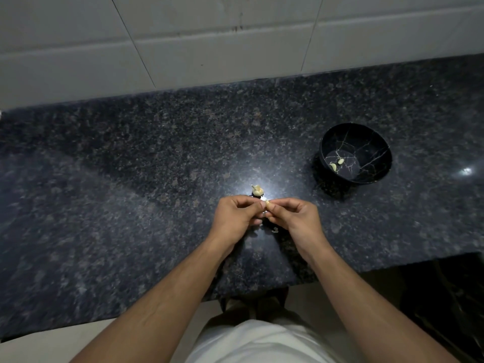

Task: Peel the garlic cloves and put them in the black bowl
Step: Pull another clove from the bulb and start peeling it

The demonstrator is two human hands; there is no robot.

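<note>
Both my hands, left (237,213) and right (293,216), pinched one small pale garlic clove (268,203) between fingertips above the speckled dark granite counter (131,166), probably to strip its skin. The marbled black bowl (355,153) sat well to the right within reach, two peeled cloves (336,163) inside; the remaining papery garlic head (257,190) lay just beyond my hands.

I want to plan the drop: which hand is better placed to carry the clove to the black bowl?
Probably the right hand: it pinches the clove with the left hand, and the black bowl stands on its side.

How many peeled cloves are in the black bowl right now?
2: one clove and another side by side on the black bowl floor, left side. None seem hidden.
</note>
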